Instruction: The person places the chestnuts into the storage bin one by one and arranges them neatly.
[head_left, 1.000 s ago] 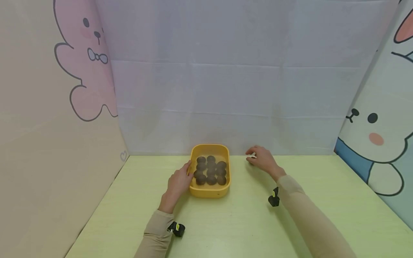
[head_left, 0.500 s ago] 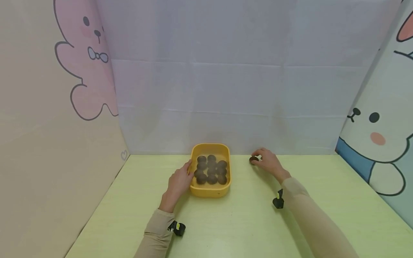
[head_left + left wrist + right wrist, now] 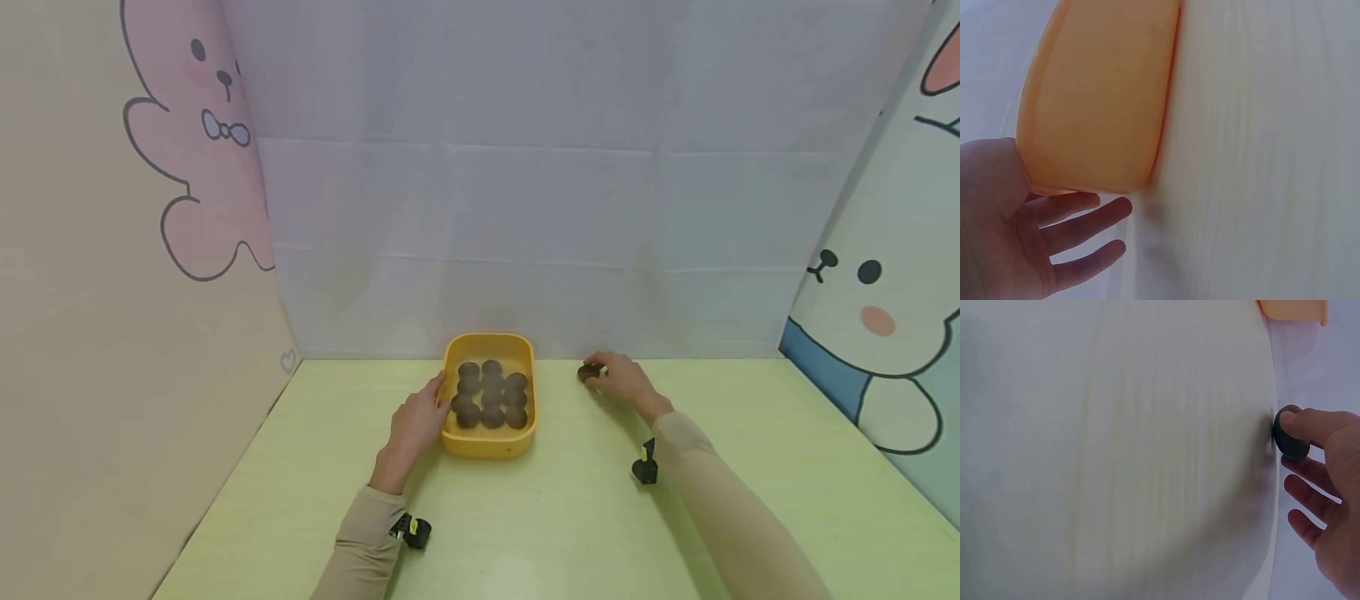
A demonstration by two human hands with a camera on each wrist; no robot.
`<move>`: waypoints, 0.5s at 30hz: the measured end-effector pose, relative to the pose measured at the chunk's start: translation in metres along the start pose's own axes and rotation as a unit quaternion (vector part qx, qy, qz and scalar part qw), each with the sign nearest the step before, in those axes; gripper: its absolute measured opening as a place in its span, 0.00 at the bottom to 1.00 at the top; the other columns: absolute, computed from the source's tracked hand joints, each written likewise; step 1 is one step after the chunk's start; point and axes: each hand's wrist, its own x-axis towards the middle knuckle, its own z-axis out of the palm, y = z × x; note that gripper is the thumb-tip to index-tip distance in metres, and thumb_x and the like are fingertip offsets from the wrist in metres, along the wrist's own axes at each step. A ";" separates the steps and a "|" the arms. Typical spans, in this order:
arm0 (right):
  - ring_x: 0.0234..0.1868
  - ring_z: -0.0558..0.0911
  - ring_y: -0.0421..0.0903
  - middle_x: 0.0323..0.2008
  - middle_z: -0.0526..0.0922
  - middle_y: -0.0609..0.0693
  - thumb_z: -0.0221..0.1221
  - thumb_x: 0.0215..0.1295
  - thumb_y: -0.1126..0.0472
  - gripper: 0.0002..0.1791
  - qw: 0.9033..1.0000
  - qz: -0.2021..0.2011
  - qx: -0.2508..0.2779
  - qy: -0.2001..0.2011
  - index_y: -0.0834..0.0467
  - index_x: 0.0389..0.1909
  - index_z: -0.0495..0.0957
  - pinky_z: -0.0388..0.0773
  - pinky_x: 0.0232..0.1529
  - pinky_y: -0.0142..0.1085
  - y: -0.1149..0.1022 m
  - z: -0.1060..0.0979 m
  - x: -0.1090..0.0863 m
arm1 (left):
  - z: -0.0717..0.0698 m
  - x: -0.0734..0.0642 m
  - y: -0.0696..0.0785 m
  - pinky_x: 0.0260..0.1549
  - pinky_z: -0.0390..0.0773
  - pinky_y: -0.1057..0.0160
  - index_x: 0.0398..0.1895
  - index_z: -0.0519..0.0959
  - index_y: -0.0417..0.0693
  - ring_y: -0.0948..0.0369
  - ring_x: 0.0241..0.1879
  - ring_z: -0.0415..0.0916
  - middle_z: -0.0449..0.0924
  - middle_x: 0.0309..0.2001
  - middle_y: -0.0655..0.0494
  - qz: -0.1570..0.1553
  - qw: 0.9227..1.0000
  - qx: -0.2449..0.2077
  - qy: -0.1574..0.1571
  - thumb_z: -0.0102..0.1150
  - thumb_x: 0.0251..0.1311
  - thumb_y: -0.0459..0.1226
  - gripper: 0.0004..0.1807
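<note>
A yellow plastic box (image 3: pixel 487 450) holds several dark, rounded, stone-like pieces (image 3: pixel 492 400). My left hand (image 3: pixel 415 421) holds the box's left side, the thumb over the rim. In the left wrist view the fingers (image 3: pixel 1088 228) of that hand spread along the outside of the box wall (image 3: pixel 1097 100). Right of the box, near the back of the table, my right hand (image 3: pixel 626 383) pinches one dark oval stone-like piece (image 3: pixel 588 373) between thumb and forefinger. The right wrist view shows this piece (image 3: pixel 1292 439) on edge close over the tabletop, the other fingers loosely bent.
A pale yellow-green table (image 3: pixel 540 533) meets a white cloth backdrop (image 3: pixel 480 208) just behind the box. Side panels with cartoon animals stand left (image 3: pixel 217 183) and right (image 3: pixel 892 333). A small black device (image 3: pixel 645 462) sits at each wrist.
My right hand has shifted slightly right and down and now pinches a dark piece that was hidden a second ago. My left hand and the box have stayed in place.
</note>
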 end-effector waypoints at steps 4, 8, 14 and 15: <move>0.48 0.81 0.58 0.49 0.84 0.61 0.63 0.61 0.62 0.20 1.000 -0.006 -0.001 0.012 0.64 0.54 0.80 0.76 0.51 0.54 -0.001 0.001 0.003 | 0.000 0.001 -0.001 0.16 0.64 0.60 0.74 0.66 0.52 0.56 0.18 0.68 0.84 0.40 0.40 -0.001 1.000 0.004 -0.002 0.52 0.67 0.41 0.30; 0.48 0.81 0.59 0.47 0.84 0.60 0.63 0.61 0.62 0.18 0.999 -0.025 -0.002 0.027 0.64 0.52 0.81 0.77 0.49 0.53 -0.007 0.000 0.004 | 0.000 0.001 -0.001 0.16 0.65 0.60 0.74 0.66 0.52 0.55 0.18 0.68 0.84 0.40 0.40 -0.001 1.000 0.004 -0.003 0.52 0.67 0.41 0.30; 0.46 0.81 0.58 0.45 0.83 0.60 0.65 0.60 0.61 0.18 0.998 -0.047 -0.009 0.045 0.63 0.50 0.82 0.78 0.47 0.51 -0.017 -0.002 0.006 | -0.001 0.001 -0.003 0.17 0.65 0.60 0.74 0.66 0.52 0.55 0.19 0.68 0.84 0.41 0.39 -0.003 1.000 0.005 -0.003 0.52 0.67 0.41 0.30; 0.45 0.81 0.57 0.45 0.83 0.60 0.65 0.60 0.60 0.18 0.998 -0.050 -0.010 0.048 0.63 0.50 0.82 0.78 0.47 0.51 -0.019 -0.003 0.006 | -0.001 0.001 -0.003 0.17 0.65 0.60 0.74 0.66 0.52 0.55 0.19 0.68 0.84 0.41 0.39 -0.004 1.000 0.005 -0.003 0.52 0.67 0.41 0.30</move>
